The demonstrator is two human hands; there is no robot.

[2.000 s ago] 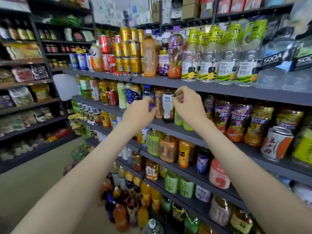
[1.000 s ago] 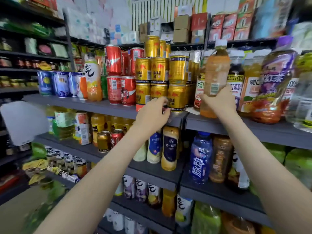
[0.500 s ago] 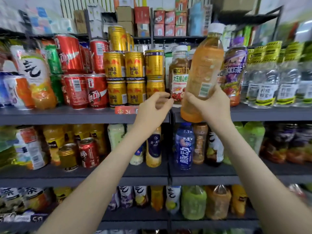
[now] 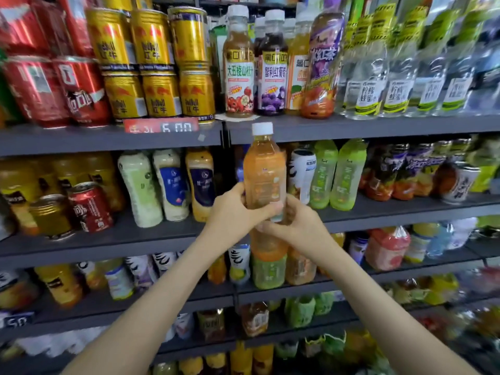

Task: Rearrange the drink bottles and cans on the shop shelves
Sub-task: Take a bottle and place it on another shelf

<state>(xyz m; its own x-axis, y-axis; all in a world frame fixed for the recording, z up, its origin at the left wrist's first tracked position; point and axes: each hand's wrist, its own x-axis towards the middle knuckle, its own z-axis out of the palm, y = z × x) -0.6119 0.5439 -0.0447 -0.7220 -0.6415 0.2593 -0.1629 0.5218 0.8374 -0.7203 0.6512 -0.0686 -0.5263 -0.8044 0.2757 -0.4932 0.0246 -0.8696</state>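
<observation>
An orange drink bottle with a white cap stands upright in the air in front of the second shelf. My left hand grips its lower body from the left. My right hand grips it from the right and below, fingers curled round the base. The bottle's cap reaches the front edge of the top shelf. Behind it on the second shelf stand a white-and-black bottle and green bottles.
The top shelf holds gold cans, red cans, juice bottles and clear water bottles. A loose red can and gold can sit at the second shelf's left. Lower shelves are packed with bottles.
The orange bottle has come down from the top shelf to the second shelf's level. My left hand, empty before, now holds the bottle together with my right hand.
</observation>
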